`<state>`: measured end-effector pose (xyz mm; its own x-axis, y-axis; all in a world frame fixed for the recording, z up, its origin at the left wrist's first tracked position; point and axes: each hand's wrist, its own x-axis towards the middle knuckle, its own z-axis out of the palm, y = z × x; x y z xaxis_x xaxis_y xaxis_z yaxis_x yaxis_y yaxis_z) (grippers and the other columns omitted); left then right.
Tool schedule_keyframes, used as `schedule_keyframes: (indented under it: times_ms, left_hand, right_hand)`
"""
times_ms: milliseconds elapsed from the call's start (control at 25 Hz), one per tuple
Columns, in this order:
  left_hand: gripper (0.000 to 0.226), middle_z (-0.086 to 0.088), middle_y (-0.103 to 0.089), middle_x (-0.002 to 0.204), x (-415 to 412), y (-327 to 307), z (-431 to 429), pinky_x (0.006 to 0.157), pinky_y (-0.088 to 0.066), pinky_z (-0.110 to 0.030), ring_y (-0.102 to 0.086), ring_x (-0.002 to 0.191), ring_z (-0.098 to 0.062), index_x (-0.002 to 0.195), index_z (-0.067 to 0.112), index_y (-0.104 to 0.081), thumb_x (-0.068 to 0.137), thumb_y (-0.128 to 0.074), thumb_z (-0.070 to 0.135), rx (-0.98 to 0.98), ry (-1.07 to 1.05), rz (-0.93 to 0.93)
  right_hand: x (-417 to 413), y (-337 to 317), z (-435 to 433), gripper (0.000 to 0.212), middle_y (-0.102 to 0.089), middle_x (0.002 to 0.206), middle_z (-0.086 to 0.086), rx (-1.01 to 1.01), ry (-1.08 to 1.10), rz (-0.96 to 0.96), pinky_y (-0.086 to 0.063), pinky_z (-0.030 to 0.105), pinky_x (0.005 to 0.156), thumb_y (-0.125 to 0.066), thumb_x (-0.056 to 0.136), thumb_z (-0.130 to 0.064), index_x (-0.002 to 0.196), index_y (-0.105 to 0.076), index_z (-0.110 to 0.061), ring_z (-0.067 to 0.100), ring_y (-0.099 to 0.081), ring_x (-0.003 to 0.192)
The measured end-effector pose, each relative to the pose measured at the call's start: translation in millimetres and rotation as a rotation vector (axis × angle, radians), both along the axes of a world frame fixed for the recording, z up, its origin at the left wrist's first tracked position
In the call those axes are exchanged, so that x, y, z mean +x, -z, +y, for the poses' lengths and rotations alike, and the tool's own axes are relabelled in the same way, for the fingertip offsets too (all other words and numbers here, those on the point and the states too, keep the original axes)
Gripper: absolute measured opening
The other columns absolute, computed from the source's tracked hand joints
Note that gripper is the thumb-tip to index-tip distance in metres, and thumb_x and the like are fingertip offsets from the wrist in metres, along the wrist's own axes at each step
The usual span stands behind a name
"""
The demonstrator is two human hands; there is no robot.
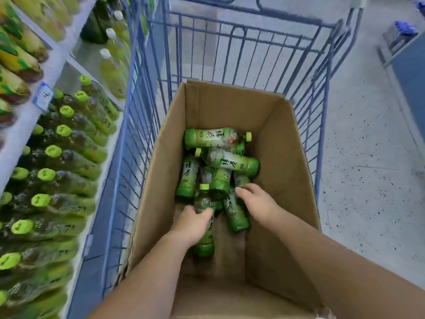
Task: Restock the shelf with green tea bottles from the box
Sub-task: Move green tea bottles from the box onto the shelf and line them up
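An open cardboard box [285, 162] stands in a blue wire cart [241, 49]. Several green tea bottles [220, 139] with green labels and yellow-green caps lie jumbled on its bottom. My left hand [192, 223] reaches down into the box and grips one bottle [207, 240] around its upper body, cap pointing away from me. My right hand [255, 200] wraps its fingers over another lying bottle [235, 215] just to the right. On the left, the shelf [30, 116] holds rows of matching green tea bottles [64, 155].
The upper shelf level [13, 54] carries yellow-green bottles. Pale bottles with white caps [112, 65] stand farther down the shelf. The cart's wire side [128, 157] runs close along the shelf. Speckled floor [368, 157] lies to the right, with a low blue fixture [404, 51] beyond.
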<state>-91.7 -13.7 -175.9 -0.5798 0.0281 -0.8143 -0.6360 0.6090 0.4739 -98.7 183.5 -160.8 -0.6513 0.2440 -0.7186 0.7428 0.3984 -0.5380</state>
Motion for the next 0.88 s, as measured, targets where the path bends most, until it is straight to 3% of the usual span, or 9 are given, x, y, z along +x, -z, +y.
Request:
schedule_keyframes:
  times_ms: [240, 400, 520, 680, 800, 880]
  left_hand:
    - [0.092, -0.014, -0.04, 0.151, -17.2, 53.4, 22.4, 0.111, -0.04, -0.043, -0.044, 0.136, -0.035, 0.152, 0.005, -0.028, 0.085, -0.069, 0.053, -0.169, 0.023, -0.012]
    - [0.088, -0.013, -0.038, 0.148, -11.5, 77.2, 28.6, 0.109, -0.041, -0.039, -0.043, 0.136, -0.033, 0.145, 0.005, -0.037, 0.079, -0.081, 0.044, -0.273, 0.062, 0.022]
    - [0.091, -0.01, -0.04, 0.145, -7.3, 88.9, 33.1, 0.108, -0.04, -0.042, -0.042, 0.136, -0.031, 0.138, 0.009, -0.04, 0.071, -0.089, 0.045, -0.333, 0.076, 0.075]
    - [0.102, -0.01, -0.038, 0.146, -1.1, 99.3, 37.7, 0.108, -0.039, -0.04, -0.04, 0.137, -0.03, 0.14, 0.01, -0.033, 0.066, -0.093, 0.045, -0.37, 0.086, 0.118]
    - [0.093, -0.01, -0.04, 0.144, -0.1, 104.0, 36.5, 0.109, -0.039, -0.039, -0.041, 0.135, -0.03, 0.136, 0.011, -0.037, 0.068, -0.092, 0.041, -0.362, 0.083, 0.145]
    - [0.089, -0.009, -0.04, 0.141, -0.8, 102.6, 35.6, 0.108, -0.042, -0.039, -0.044, 0.133, -0.031, 0.135, 0.012, -0.04, 0.067, -0.092, 0.038, -0.337, 0.068, 0.137]
  right_hand:
    - [-59.5, 41.2, 14.1, 0.066, -0.055, 0.141, 0.009, 0.16, -0.06, 0.027, -0.036, 0.03, 0.086, -0.047, 0.1, -0.052, 0.153, -0.04, -0.014, 0.029, -0.054, 0.121]
    - [-90.7, 54.6, 19.4, 0.059, -0.047, 0.144, 0.016, 0.381, -0.206, 0.076, -0.042, 0.039, 0.097, -0.05, 0.098, -0.048, 0.145, -0.046, -0.012, 0.037, -0.048, 0.127]
    - [-108.0, 61.3, 25.6, 0.066, -0.04, 0.146, 0.018, 0.575, -0.431, 0.076, -0.034, 0.042, 0.11, -0.057, 0.094, -0.047, 0.146, -0.043, -0.009, 0.039, -0.036, 0.138]
    - [-123.0, 69.8, 30.4, 0.077, -0.047, 0.141, 0.015, 0.586, -0.547, -0.008, -0.04, 0.043, 0.105, -0.074, 0.08, -0.045, 0.141, -0.045, -0.01, 0.038, -0.04, 0.133]
    - [-121.5, 79.9, 28.6, 0.082, -0.052, 0.135, 0.014, 0.684, -0.607, 0.037, -0.041, 0.044, 0.101, -0.084, 0.073, -0.045, 0.135, -0.044, -0.009, 0.037, -0.045, 0.129]
    - [-121.0, 83.2, 29.5, 0.075, -0.053, 0.132, 0.015, 0.746, -0.677, 0.103, -0.042, 0.044, 0.099, -0.084, 0.076, -0.042, 0.13, -0.044, -0.01, 0.038, -0.048, 0.126]
